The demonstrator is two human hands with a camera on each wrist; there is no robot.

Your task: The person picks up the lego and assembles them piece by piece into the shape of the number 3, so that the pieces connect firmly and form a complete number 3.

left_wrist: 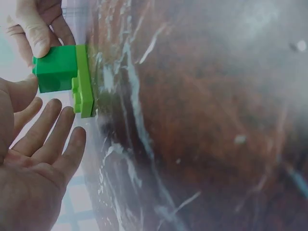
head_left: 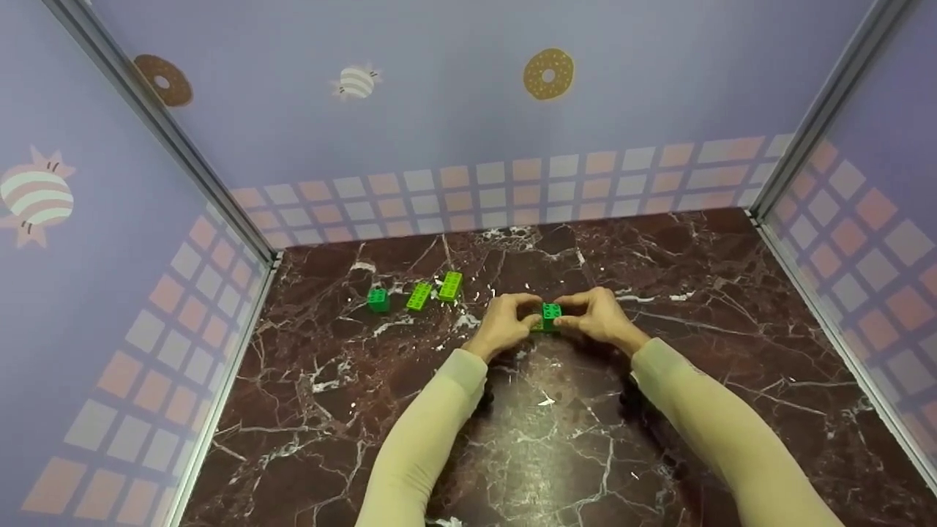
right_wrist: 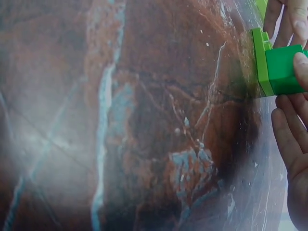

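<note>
1. The table top [head_left: 556, 439] is dark red-brown stone with thin white lines running across it like cracks. It is shiny, and a bright spot of light sits just in front of the hands.
2. Three walls stand around the table. They are soft purple, with rows of pink and white squares along the bottom.
3. On the back wall [head_left: 454, 110] there is a yellow donut picture [head_left: 548, 73], a brown donut picture [head_left: 164, 80] and a little striped bee picture [head_left: 356, 81]. A bigger striped bee picture [head_left: 35, 195] is on the left wall.
4. Silver metal strips [head_left: 168, 139] run down the corners where the walls meet.
5. The dark green block [head_left: 551, 313] is near the middle of the table. It sits on top of a flat light green block [left_wrist: 84, 79], which rests on the stone.
6. The left hand [head_left: 505, 322] is just left of the dark green block. Its thumb touches the block's side, and its fingers [left_wrist: 53, 130] are straight and spread, not wrapped around anything.
7. The right hand [head_left: 602, 315] is just right of the dark green block and pinches it between thumb and fingertips.
8. Left of the dark green block, well apart from it, lie three more blocks: a small dark green block [head_left: 378, 299] and two long light green blocks [head_left: 435, 291], side by side.
9. Both arms wear pale yellow sleeves [head_left: 703, 410].
</note>
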